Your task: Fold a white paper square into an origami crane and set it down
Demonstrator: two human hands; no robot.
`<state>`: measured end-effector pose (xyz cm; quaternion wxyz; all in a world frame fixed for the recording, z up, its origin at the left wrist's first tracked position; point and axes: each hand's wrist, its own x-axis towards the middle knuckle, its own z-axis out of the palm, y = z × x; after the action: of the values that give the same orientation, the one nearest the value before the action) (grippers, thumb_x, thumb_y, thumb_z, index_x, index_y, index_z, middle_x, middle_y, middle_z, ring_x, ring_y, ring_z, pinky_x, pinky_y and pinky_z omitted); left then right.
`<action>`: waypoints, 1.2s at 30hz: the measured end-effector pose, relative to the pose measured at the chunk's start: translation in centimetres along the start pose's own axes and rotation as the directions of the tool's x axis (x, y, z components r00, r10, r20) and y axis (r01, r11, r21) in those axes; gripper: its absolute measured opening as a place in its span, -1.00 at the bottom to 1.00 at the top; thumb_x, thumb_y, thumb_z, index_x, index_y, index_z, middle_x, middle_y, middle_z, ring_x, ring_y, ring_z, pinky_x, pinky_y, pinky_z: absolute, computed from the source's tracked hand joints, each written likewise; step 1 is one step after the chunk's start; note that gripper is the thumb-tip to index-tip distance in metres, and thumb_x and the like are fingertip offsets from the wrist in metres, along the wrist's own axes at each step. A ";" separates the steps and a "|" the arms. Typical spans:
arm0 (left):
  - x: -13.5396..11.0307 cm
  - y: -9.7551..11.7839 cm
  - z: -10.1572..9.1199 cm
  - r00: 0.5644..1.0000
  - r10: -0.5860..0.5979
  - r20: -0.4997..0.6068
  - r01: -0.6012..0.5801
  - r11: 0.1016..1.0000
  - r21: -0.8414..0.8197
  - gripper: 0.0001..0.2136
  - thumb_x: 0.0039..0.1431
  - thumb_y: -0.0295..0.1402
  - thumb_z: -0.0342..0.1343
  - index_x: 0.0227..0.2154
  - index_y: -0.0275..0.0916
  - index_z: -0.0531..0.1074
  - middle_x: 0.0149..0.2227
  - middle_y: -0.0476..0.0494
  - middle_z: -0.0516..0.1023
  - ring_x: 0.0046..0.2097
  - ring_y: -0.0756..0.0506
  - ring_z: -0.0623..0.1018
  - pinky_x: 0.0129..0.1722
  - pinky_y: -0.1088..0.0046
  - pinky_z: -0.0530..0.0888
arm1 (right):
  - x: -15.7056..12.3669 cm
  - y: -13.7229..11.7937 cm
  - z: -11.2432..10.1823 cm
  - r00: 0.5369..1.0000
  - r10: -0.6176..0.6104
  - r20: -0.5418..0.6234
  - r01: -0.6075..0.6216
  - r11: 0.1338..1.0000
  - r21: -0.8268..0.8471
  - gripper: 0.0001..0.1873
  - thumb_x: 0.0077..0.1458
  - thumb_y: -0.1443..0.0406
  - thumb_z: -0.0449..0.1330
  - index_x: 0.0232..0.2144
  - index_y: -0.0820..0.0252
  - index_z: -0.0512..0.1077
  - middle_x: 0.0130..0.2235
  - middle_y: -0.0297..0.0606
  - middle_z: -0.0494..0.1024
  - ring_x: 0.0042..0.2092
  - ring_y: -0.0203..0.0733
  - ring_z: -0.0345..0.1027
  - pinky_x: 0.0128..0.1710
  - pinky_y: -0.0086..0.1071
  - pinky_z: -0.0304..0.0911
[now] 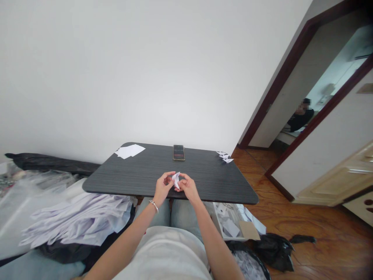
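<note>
1. At the near edge of the dark table (131, 173), about mid-width: one folded paper piece (176, 180), white, pointed at the top, held between the two hands. Contact with the tabletop cannot be told.
2. Left hand (162, 185): thumb and forefinger nearly together, pinching the piece from its left side; other fingers curled. Probably a steadying grip.
3. Right hand (187, 186): fingers bent, tips closed on the piece from the right. The opposed hold seems chosen to control small folds from both sides; pressure cannot be judged.
4. Phone (178, 153): flat near the far edge, straight beyond the hands; presumably placed in sight, yet clear of the fingers.
5. White sheets (130, 150): overlapping, far left corner; likely set there to keep flat paper apart from folded.
6. Folded white pieces (225, 157): several, grouped closely, far right corner; seemingly lined up out of the working space. Exact count too small to tell.
7. Open box (218, 225): below the near right side, papers inside; apparently kept low to spare the tabletop.
</note>
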<state>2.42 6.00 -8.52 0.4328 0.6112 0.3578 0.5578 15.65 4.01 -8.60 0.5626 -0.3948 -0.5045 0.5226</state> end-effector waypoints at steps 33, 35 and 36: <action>-0.6 1.4 0.1 0.974 0.213 0.071 -0.225 0.942 0.248 -0.75 -0.01 -0.47 0.06 -0.22 -0.22 0.42 -0.18 -0.16 0.44 -0.14 -0.11 0.41 -0.14 0.33 0.32 | -0.2 -0.6 0.3 0.990 -0.050 -0.132 0.051 0.999 0.007 -0.84 -0.14 0.32 0.11 -0.41 0.22 0.40 -0.48 -0.34 0.49 -0.47 -0.25 0.40 -0.43 -0.37 0.37; -0.7 1.6 0.1 0.971 0.226 0.077 -0.238 0.937 0.254 -0.76 0.00 -0.44 0.07 -0.21 -0.20 0.42 -0.09 -0.17 0.42 -0.03 -0.14 0.37 -0.02 0.26 0.25 | -0.3 -0.7 0.2 0.989 -0.066 -0.132 0.069 0.998 0.015 -0.83 -0.15 0.34 0.10 -0.41 0.21 0.40 -0.43 -0.33 0.49 -0.43 -0.24 0.40 -0.41 -0.36 0.38; -0.7 1.6 0.1 0.971 0.225 0.083 -0.239 0.939 0.247 -0.76 0.01 -0.42 0.07 -0.21 -0.20 0.43 -0.06 -0.18 0.40 0.00 -0.14 0.35 0.02 0.24 0.22 | -0.4 -0.7 0.2 0.989 -0.073 -0.131 0.076 0.997 0.018 -0.83 -0.16 0.35 0.09 -0.41 0.21 0.40 -0.42 -0.33 0.48 -0.43 -0.24 0.40 -0.40 -0.36 0.39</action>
<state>2.36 4.78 -7.26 0.2913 0.7144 0.3401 0.5376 15.58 3.52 -7.92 0.6179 -0.4028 -0.4750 0.4800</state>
